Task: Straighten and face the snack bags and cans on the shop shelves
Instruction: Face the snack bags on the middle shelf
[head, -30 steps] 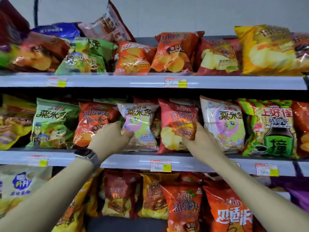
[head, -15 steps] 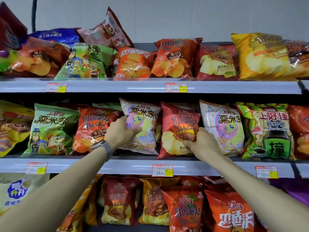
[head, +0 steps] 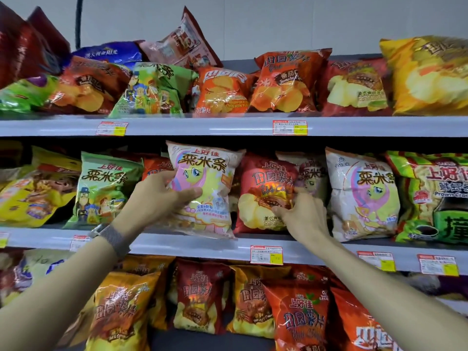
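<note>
On the middle shelf (head: pixel 228 245) my left hand (head: pixel 162 196) grips a white and pink snack bag (head: pixel 207 173) with a cartoon pony, held upright with its lower edge over the shelf lip. To its right stands a red potato chip bag (head: pixel 263 183); my right hand (head: pixel 301 211) pinches its lower right part with thumb and fingers. Another white pony bag (head: pixel 359 193) stands right of that hand, and one more is partly hidden behind the red bag.
A green snack bag (head: pixel 103 186) and an orange one stand left of my left hand. A green prawn cracker bag (head: pixel 435 196) is at far right. The top shelf (head: pixel 202 125) holds several leaning bags; the bottom shelf holds orange and red chip bags (head: pixel 298 315).
My left hand has lifted the white pony bag up and forward, out from between its neighbours. My right hand stays on the red chip bag. The camera has moved closer.
</note>
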### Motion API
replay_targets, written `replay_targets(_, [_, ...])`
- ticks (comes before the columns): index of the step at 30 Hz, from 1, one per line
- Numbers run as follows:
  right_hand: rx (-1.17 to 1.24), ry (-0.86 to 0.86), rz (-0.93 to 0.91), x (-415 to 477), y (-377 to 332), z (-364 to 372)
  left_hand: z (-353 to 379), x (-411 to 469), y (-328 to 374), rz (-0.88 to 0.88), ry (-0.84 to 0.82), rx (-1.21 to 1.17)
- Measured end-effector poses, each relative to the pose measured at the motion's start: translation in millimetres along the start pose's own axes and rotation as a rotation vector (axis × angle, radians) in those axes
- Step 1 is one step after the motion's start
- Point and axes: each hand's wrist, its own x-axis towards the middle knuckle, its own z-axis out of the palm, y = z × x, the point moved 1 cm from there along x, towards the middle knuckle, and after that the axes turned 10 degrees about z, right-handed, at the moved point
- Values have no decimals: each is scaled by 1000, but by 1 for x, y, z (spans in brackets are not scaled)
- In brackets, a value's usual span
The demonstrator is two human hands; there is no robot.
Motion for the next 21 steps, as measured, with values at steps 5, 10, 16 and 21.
replay_targets(5, [46,-32,-52,-16,-36,35,-13,-34,-18,24,126,11])
replay_targets(10, [-14,-37,-116,-30,-62,62,-23,-50,-26,61,206,0])
replay_targets(16, [-23,-127,-182,-27,-52,62,-12,-52,-13,80,151,-44])
replay_targets(21, [83,-179,-141,-30,-30,34,24,-46,12,141,93,-105])
